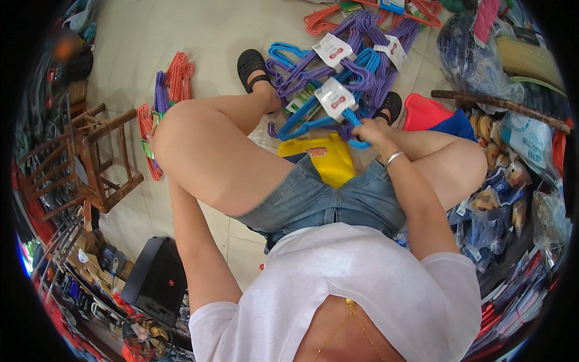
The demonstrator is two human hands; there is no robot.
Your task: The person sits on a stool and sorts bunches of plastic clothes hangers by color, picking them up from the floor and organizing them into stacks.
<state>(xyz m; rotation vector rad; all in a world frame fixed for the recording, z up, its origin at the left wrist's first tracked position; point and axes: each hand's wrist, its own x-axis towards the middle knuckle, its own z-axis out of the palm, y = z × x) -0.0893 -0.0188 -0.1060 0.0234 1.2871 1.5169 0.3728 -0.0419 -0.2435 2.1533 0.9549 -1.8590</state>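
Note:
My right hand [370, 131], below a silver bangle, grips a bundle of blue clothes hangers [294, 127] near the hooks. A white printed card sleeve [335, 98] wraps that bundle. Under and beyond it lie bundles of purple hangers [377, 88] in similar sleeves, heaped between my feet. Most of my left hand [153, 141] is hidden behind my knee; a sliver of it shows beside a bundle of coral-red hangers [144, 118]. Whether it holds them cannot be seen. Purple hangers [160, 92] and more coral-red hangers [180, 74] lie just beyond that hand.
A yellow plastic stool [337, 158] is beneath me. A bamboo chair [106, 167] stands at left, with a black speaker [156, 280] nearer me. At right are a red plastic item [423, 113], a wooden stick [502, 106] and bagged goods [486, 203]. More coral-red hangers [319, 22] lie farther off.

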